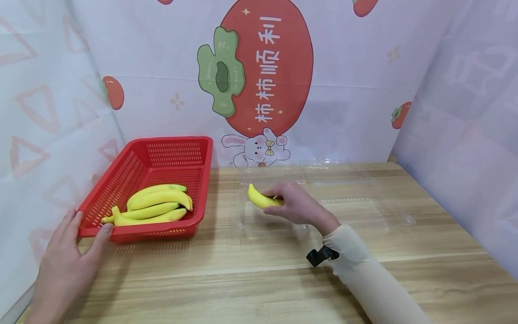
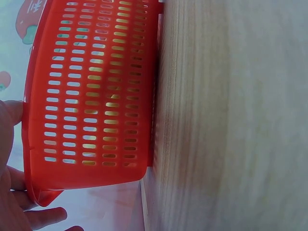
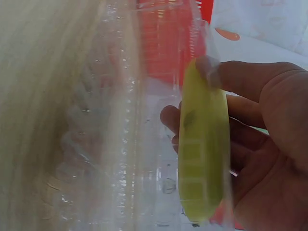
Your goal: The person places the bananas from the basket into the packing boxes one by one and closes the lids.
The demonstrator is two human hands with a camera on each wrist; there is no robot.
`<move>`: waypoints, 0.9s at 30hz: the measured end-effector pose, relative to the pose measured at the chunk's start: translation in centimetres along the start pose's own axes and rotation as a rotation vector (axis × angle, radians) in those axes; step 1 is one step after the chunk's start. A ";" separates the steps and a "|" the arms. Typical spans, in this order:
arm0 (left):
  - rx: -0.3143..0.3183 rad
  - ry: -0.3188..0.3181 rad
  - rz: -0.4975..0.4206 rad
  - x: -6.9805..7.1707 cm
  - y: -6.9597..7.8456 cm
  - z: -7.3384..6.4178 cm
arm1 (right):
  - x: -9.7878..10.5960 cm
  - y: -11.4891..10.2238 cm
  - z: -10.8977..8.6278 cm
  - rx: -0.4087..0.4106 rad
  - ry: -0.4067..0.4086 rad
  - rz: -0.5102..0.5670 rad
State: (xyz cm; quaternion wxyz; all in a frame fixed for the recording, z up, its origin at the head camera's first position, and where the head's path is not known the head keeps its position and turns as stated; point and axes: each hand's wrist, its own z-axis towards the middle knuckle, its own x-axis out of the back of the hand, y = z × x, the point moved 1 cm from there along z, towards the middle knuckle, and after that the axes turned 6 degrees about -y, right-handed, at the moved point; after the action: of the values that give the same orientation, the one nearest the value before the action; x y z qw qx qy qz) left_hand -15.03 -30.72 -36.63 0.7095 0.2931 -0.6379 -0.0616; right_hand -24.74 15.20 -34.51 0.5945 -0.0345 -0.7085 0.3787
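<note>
My left hand (image 1: 69, 256) grips the near left corner of a red plastic basket (image 1: 174, 153), with the thumb at the front rim and the fingers along the left side. Several yellow bananas (image 1: 158, 198) lie together in the basket's near half. Between thumb and fingers, my right hand (image 1: 297, 202) holds a single banana (image 1: 259, 198) over the left part of a clear plastic container (image 1: 356, 207). In the right wrist view, the held banana (image 3: 204, 144) shows through the container's transparent wall. Whether it touches the bottom, I cannot tell.
The wooden table (image 1: 226, 292) carries both basket and container. Behind stands a white printed backdrop (image 1: 348, 63) with a large red persimmon picture. Cloth walls (image 1: 473, 135) close off the left and right sides. A black strap (image 1: 321, 255) hangs at the right wrist.
</note>
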 end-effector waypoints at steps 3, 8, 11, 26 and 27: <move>-0.001 -0.001 -0.003 0.0 0.0 0.0 | -0.5 0.2 0.3 -0.025 -0.027 -0.013; -0.007 0.001 -0.005 0.0 0.0 0.0 | -0.9 0.5 0.5 -0.051 -0.041 -0.043; -0.008 0.001 -0.004 0.0 0.0 0.0 | -1.1 0.8 0.6 -0.063 -0.045 -0.063; -0.013 -0.003 -0.001 0.1 -0.1 0.0 | -2.2 1.2 0.9 -0.144 -0.091 -0.111; -0.015 -0.003 -0.001 0.0 -0.1 0.0 | -2.2 1.3 0.9 -0.144 -0.091 -0.110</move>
State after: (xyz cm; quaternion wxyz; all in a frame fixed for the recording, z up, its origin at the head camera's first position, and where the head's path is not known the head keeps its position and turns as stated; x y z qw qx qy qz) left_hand -14.99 -30.80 -36.62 0.7109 0.2882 -0.6381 -0.0672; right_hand -25.36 14.54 -37.07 0.5775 -0.0207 -0.7611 0.2948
